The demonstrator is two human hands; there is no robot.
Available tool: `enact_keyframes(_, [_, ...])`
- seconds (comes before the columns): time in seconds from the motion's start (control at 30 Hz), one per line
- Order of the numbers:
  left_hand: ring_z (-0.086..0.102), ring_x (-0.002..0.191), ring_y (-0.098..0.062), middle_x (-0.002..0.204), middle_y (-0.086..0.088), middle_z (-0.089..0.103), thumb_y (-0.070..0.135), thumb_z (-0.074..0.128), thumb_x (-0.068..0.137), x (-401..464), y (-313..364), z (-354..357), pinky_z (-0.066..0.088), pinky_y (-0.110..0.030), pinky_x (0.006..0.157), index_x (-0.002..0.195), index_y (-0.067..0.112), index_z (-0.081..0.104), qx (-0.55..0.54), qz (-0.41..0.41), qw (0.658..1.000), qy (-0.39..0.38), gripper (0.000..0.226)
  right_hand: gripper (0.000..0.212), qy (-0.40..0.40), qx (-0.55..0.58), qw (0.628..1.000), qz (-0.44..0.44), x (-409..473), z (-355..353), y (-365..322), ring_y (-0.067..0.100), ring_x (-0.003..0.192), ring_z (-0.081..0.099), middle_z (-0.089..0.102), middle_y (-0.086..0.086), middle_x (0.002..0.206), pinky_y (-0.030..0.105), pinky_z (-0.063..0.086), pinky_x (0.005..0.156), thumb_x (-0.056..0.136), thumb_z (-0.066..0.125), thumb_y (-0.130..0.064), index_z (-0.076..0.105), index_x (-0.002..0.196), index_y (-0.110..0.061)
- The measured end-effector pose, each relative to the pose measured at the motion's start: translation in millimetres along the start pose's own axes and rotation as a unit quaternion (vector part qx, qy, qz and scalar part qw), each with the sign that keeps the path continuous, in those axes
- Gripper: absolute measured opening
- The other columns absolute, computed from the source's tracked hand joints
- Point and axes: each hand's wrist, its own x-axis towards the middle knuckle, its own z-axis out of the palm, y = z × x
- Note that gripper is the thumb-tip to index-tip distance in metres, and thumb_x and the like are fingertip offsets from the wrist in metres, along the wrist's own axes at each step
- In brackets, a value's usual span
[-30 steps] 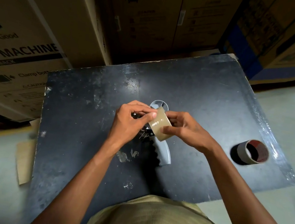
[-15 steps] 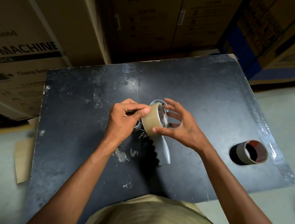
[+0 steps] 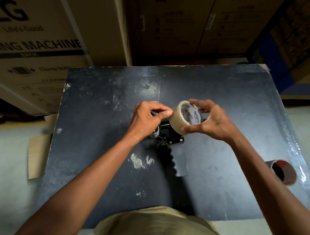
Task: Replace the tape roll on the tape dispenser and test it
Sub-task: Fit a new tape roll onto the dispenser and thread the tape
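Note:
A clear tape roll [image 3: 181,115] with a printed white core is held just above the tape dispenser [image 3: 174,141], tilted on edge. My right hand [image 3: 210,122] grips it by the rim, fingers above and thumb below. My left hand [image 3: 148,116] pinches the roll's left outer face with thumb and forefinger; whether it holds the tape's loose end I cannot tell. The dispenser lies on the black board [image 3: 95,127], its grey wavy handle [image 3: 180,162] pointing towards me and its black frame partly hidden under the roll and my left hand.
An empty cardboard tape core [image 3: 282,171] with a reddish inside lies at the board's right edge. Large cardboard boxes [image 3: 42,26] stand close behind and to the left. Pale floor surrounds the board. A flat cardboard scrap [image 3: 36,155] sticks out from under its left side.
The roll has turned from flat-faced to on edge and moved up and to the right. My right hand shifted from pinching it to gripping its rim; my left hand stays on its left side.

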Motion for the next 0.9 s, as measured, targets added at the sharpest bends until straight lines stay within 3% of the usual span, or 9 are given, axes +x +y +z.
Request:
enact_keyframes(0.2, [0.07, 0.085, 0.003, 0.088, 0.01, 0.076, 0.008, 0.08, 0.082, -0.7, -15.0, 4.7, 0.052, -0.014, 0.08, 0.096, 0.014, 0.08, -0.105, -0.045, 0.993, 0.023, 0.015, 0.096, -0.051, -0.084, 0.995, -0.034, 24.2, -16.8, 1.5, 0.015, 0.122, 0.054, 0.054, -0.008, 0.134, 0.01, 0.041, 0.081, 0.061, 0.098, -0.035, 0.054, 0.146, -0.024])
enact_keyframes(0.3, [0.072, 0.088, -0.003, 0.092, 0.002, 0.077, 0.003, 0.078, 0.083, -4.1, -21.0, 11.2, 0.054, -0.017, 0.081, 0.1, 0.006, 0.078, -0.171, -0.084, 0.981, 0.036, 0.017, 0.096, -0.081, -0.151, 0.981, -0.086, 34.9, -23.1, -3.3, 0.012, 0.119, 0.053, 0.05, -0.003, 0.139, 0.008, 0.041, 0.084, 0.064, 0.097, -0.033, 0.052, 0.149, -0.025])
enact_keyframes(0.4, [0.072, 0.087, 0.0, 0.091, 0.004, 0.076, 0.003, 0.076, 0.084, -5.4, -28.2, 15.1, 0.053, -0.019, 0.085, 0.1, 0.006, 0.078, -0.169, -0.079, 0.982, 0.024, 0.017, 0.095, -0.115, -0.214, 0.962, -0.126, 45.5, -27.8, -7.3, 0.012, 0.121, 0.048, 0.048, 0.0, 0.143, 0.016, 0.042, 0.092, 0.066, 0.096, -0.032, 0.05, 0.15, -0.024])
enact_keyframes(0.47, [0.069, 0.089, 0.004, 0.091, 0.011, 0.075, 0.009, 0.077, 0.085, -3.8, -33.0, 15.4, 0.047, -0.024, 0.094, 0.098, 0.012, 0.079, -0.108, -0.034, 0.994, 0.012, 0.013, 0.095, -0.125, -0.239, 0.953, -0.139, 50.6, -27.9, -10.2, 0.013, 0.122, 0.048, 0.048, 0.002, 0.144, 0.021, 0.043, 0.094, 0.066, 0.096, -0.029, 0.05, 0.149, -0.021])
enact_keyframes(0.57, [0.067, 0.097, -0.003, 0.097, 0.017, 0.075, 0.02, 0.076, 0.087, 2.6, -40.2, 13.0, 0.043, -0.032, 0.099, 0.098, 0.029, 0.08, -0.04, -0.023, 0.999, -0.003, 0.015, 0.097, -0.124, -0.266, 0.944, -0.148, 59.8, -22.7, -14.6, 0.023, 0.127, 0.052, 0.049, 0.006, 0.145, 0.025, 0.046, 0.096, 0.065, 0.096, -0.027, 0.049, 0.149, -0.019])
enact_keyframes(0.7, [0.061, 0.108, -0.011, 0.109, 0.027, 0.069, 0.023, 0.064, 0.075, 9.1, -55.3, 7.2, 0.041, -0.053, 0.107, 0.103, 0.062, 0.067, 0.037, -0.049, 0.998, -0.021, 0.048, 0.101, -0.123, -0.295, 0.937, -0.137, 70.0, -15.8, -13.1, 0.027, 0.131, 0.05, 0.046, 0.008, 0.147, 0.023, 0.042, 0.097, 0.065, 0.096, -0.022, 0.046, 0.152, -0.015])
enact_keyframes(0.77, [0.062, 0.108, -0.011, 0.11, 0.024, 0.07, 0.019, 0.058, 0.067, 12.1, -61.9, 3.4, 0.045, -0.052, 0.105, 0.111, 0.058, 0.066, 0.028, -0.047, 0.998, -0.019, 0.059, 0.101, -0.128, -0.296, 0.938, -0.129, 71.2, -12.6, -8.7, 0.028, 0.131, 0.051, 0.046, 0.009, 0.148, 0.024, 0.043, 0.098, 0.065, 0.097, -0.022, 0.046, 0.152, -0.014])
enact_keyframes(0.9, [0.061, 0.114, -0.011, 0.118, 0.015, 0.07, 0.016, 0.058, 0.062, 17.3, -61.8, 0.1, 0.047, -0.045, 0.107, 0.134, 0.029, 0.063, -0.013, -0.057, 0.998, -0.029, 0.074, 0.102, -0.116, -0.293, 0.941, -0.119, 68.7, -5.7, -2.3, 0.028, 0.13, 0.053, 0.048, 0.01, 0.147, 0.029, 0.046, 0.101, 0.064, 0.097, -0.026, 0.046, 0.151, -0.012])
